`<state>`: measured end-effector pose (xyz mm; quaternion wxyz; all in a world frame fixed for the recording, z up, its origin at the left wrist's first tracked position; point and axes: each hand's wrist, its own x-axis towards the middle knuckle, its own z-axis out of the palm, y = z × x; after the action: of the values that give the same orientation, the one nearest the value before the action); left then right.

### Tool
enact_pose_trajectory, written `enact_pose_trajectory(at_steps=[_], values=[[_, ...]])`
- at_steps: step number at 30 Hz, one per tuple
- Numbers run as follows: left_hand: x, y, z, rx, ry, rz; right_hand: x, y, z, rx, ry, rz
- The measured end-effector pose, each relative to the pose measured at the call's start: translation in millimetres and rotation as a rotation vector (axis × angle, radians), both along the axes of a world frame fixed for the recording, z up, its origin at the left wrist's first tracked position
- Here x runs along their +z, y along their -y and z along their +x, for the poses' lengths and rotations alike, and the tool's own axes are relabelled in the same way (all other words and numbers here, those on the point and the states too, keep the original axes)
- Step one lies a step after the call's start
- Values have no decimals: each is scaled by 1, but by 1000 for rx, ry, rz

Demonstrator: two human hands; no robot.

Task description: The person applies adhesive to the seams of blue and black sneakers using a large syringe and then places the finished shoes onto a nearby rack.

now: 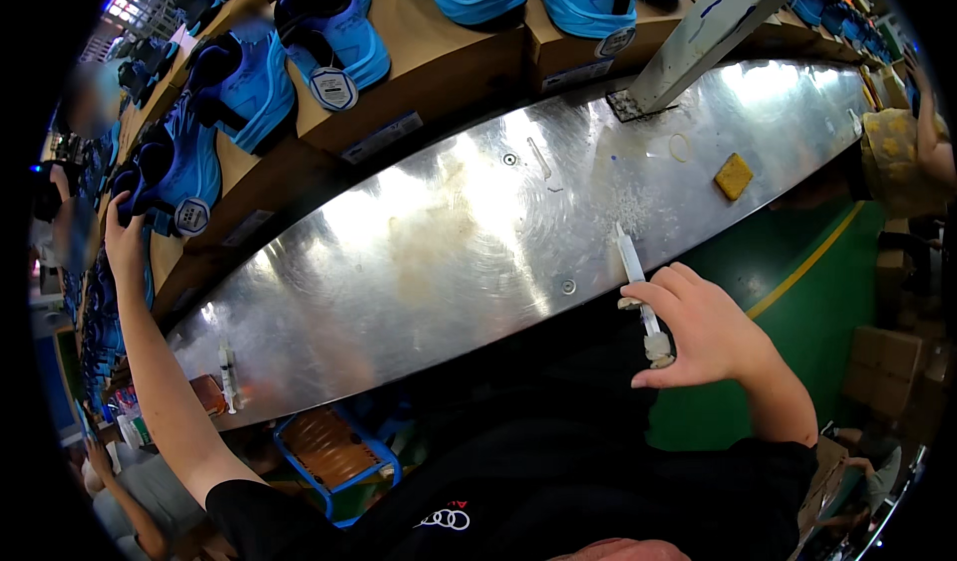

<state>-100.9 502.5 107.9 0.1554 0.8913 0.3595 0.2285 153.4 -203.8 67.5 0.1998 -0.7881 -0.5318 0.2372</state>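
Observation:
My left hand (124, 247) reaches far out to the left, its fingers closed at the collar of a blue and black sports shoe (189, 157) with a white hang tag. That shoe stands on brown cardboard boxes along the far side of a metal bench (439, 272). My right hand (708, 330) is near the bench's front edge, fingers wrapped round a slim white syringe (630, 259). The syringe's tip points away from me over the metal. White wrapping covers part of its rear end. Part of my left fingers is hidden against the dark shoe.
More blue shoes (334, 22) stand on boxes (429, 92) behind the bench. A slanted metal post (688, 57) rises from the bench, near a yellow sponge (733, 176). Another syringe (228, 376) lies at the left end. A blue-framed stool (334, 451) sits below. Other people are at both sides.

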Motion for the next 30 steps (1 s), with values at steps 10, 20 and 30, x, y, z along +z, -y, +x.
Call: enact_pose_trajectory(at_steps=[10,20,30], values=[[45,121,27,172,48,134,-31,39,-57,-479,-592,249],[-1,307,-62,3,338,151,-27,47,-66,-249,-311,342],[-18,329,-166,-260,-127,21,-54,5,-99,-223,-519,415]])
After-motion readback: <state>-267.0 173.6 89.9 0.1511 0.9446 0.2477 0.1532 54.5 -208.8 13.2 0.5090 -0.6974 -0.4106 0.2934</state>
